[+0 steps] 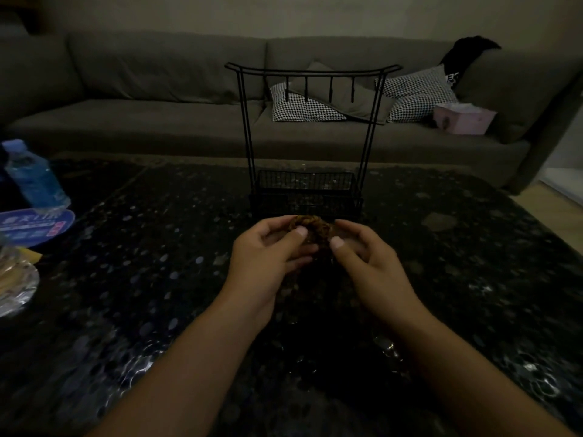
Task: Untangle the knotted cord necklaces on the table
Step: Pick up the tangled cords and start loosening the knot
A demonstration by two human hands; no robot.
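Your left hand (268, 247) and right hand (362, 253) both pinch a brown knotted cord bundle (312, 228), held above the dark table (157, 279), just before a black wire stand (307, 137).

The room is so dim that the cord bundle (312, 230) shows only as a brown coil between the thumbs, its knots unreadable; its lower strands sink into the dark table (473, 294); the fingers of the left hand (268, 257) and right hand (366, 263) curl out of sight behind it; at the left edge a foil plate (15, 288) is cut off, and the print on the blue disc (34, 227), perhaps a lid, is too blurred to read.
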